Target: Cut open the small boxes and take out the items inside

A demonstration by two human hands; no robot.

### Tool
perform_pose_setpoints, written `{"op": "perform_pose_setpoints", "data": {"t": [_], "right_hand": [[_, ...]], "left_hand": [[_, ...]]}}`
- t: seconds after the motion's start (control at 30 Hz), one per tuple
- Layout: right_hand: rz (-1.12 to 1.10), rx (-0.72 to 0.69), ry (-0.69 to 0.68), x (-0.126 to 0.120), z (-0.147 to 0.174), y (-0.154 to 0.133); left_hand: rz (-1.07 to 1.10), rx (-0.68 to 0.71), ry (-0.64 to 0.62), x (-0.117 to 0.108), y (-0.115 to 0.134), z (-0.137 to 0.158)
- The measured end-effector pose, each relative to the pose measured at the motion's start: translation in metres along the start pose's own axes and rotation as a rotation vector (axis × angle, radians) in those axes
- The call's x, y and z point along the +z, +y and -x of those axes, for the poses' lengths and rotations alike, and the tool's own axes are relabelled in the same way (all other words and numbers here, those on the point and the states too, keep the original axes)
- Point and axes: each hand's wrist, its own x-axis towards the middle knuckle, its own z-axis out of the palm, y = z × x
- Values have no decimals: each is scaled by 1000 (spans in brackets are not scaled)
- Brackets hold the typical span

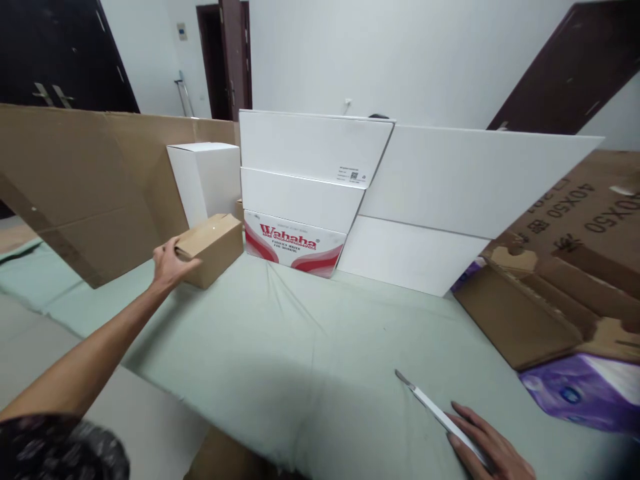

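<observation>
My left hand (171, 264) stretches out to the left and grips the near end of a small brown cardboard box (220, 247), thumb on one side and fingers at its top edge. The box sits at the back left of the cloth-covered table. At the lower right, my right hand (487, 445) has its fingers closed around the handle of a scalpel (434, 408). The scalpel's blade points up and left, low over the cloth. Part of the right hand is cut off by the frame's bottom edge.
White boxes (420, 180) and a red-and-white Wahaha carton (295, 245) line the back. A tall white box (213, 180) stands before a brown cardboard panel (100, 187). On the right are an open cardboard box (515, 320) and a purple package (580, 390) on the green cloth (300, 333).
</observation>
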Motion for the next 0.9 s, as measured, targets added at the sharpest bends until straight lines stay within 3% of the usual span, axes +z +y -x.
{"op": "perform_pose_setpoints", "data": {"t": [0.07, 0.17, 0.3, 0.47, 0.63, 0.77, 0.9], "right_hand": [[-9, -6, 11, 1, 0, -1], [-13, 14, 19, 2, -2, -8], [-32, 74, 25, 4, -5, -21], [-65, 121, 37, 6, -4, -33], [-80, 172, 70, 10, 0, -37], [-97, 189, 70, 10, 1, -40], [-137, 182, 67, 5, 0, -46]], "left_hand": [[6, 88, -8, -27, -23, 25], [32, 171, -138, -59, -44, 63], [93, 342, -397, -74, -31, 108], [332, 609, -785, -43, 23, 149], [556, 665, -1047, 6, 69, 176], [674, 578, -1095, 27, 88, 194], [815, 456, -1001, 31, 101, 210]]}}
